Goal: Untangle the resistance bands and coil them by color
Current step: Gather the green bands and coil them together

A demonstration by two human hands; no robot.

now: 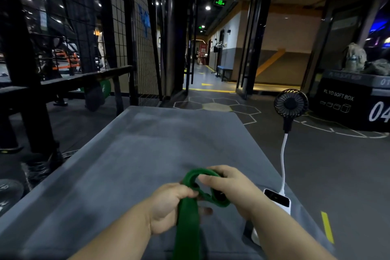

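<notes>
A green resistance band (188, 224) is in both my hands above the near part of the grey padded bench (135, 154). Its upper end is bent into a small loop between the hands, and a long flat tail hangs down toward me. My left hand (168, 205) grips the band just below the loop. My right hand (230, 186) holds the loop's far side, fingers curled over it. No other band color is visible.
A white power bank (278, 201) lies at the bench's right edge, its white cable rising to a small black fan (291, 103). A black plyo soft box (354, 103) stands at right, a dark rack and mesh fence (73, 38) at left.
</notes>
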